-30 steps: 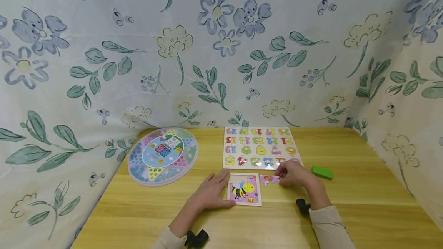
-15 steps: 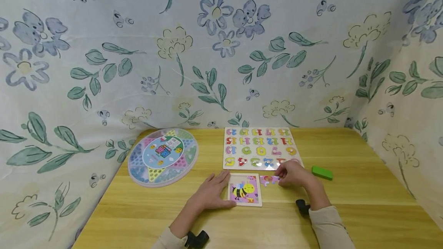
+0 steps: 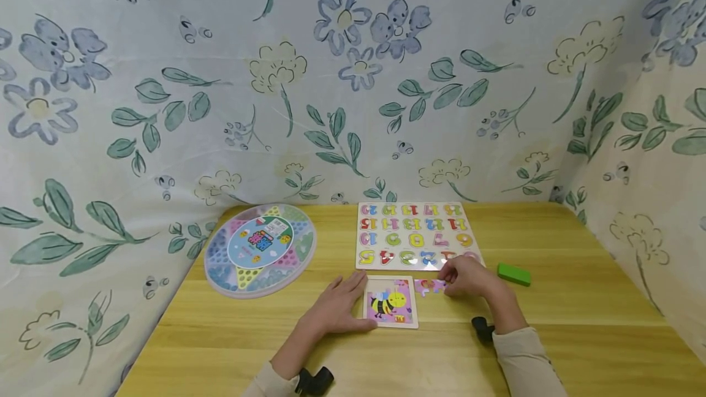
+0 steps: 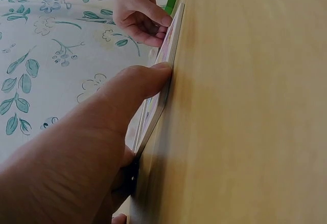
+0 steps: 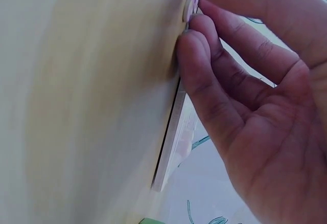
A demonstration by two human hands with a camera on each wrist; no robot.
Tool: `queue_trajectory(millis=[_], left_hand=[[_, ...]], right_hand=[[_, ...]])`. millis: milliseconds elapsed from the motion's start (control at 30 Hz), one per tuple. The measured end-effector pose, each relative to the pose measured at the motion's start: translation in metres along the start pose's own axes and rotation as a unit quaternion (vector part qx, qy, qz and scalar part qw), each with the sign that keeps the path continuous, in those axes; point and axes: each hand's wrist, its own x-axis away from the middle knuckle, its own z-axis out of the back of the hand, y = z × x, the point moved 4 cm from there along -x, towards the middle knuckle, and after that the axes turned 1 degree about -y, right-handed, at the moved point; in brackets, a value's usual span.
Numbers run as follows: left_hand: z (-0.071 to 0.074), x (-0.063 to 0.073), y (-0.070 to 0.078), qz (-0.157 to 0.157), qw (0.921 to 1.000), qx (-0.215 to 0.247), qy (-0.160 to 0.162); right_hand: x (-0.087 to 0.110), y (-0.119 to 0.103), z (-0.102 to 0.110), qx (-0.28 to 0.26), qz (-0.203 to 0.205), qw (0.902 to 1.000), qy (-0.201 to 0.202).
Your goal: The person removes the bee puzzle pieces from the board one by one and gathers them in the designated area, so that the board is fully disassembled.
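Note:
A square wooden jigsaw puzzle (image 3: 390,302) with a bee picture lies flat on the table. My left hand (image 3: 337,307) holds it at the left side, with the thumb at the near corner and a finger at the far corner. In the left wrist view the thumb (image 4: 145,81) presses on the puzzle's edge. A pink puzzle piece (image 3: 427,287) lies just right of the frame. My right hand (image 3: 473,279) pinches its right end between thumb and fingertips, which hide part of it. The right wrist view catches the pink piece (image 5: 191,6) near the fingertips.
Behind the puzzle lies a number board (image 3: 413,234), its near right corner partly covered by the right hand. A green block (image 3: 513,274) is to the right. A round board game box (image 3: 260,250) lies at the back left. Floral cloth (image 3: 342,78) hangs behind the table.

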Motion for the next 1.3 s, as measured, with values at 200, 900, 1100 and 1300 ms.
queue_trajectory(millis=[200, 900, 1100, 1300], left_hand=[[0.0, 0.0, 0.0, 0.0, 1.0, -0.001, -0.001], [-0.001, 0.0, -0.002, 0.002, 1.0, 0.001, -0.001], [-0.001, 0.0, -0.002, 0.001, 1.0, 0.004, 0.003], [0.0, 0.001, 0.0, -0.001, 1.0, 0.006, -0.001]], right_hand=[[0.001, -0.002, 0.001, -0.008, -0.001, 1.0, -0.002], [-0.005, -0.022, -0.003, -0.008, 0.034, 0.9994, 0.0], [-0.012, -0.035, -0.012, -0.002, 0.08, 0.9968, -0.003], [-0.015, -0.045, -0.023, 0.002, 0.077, 0.997, -0.01]])
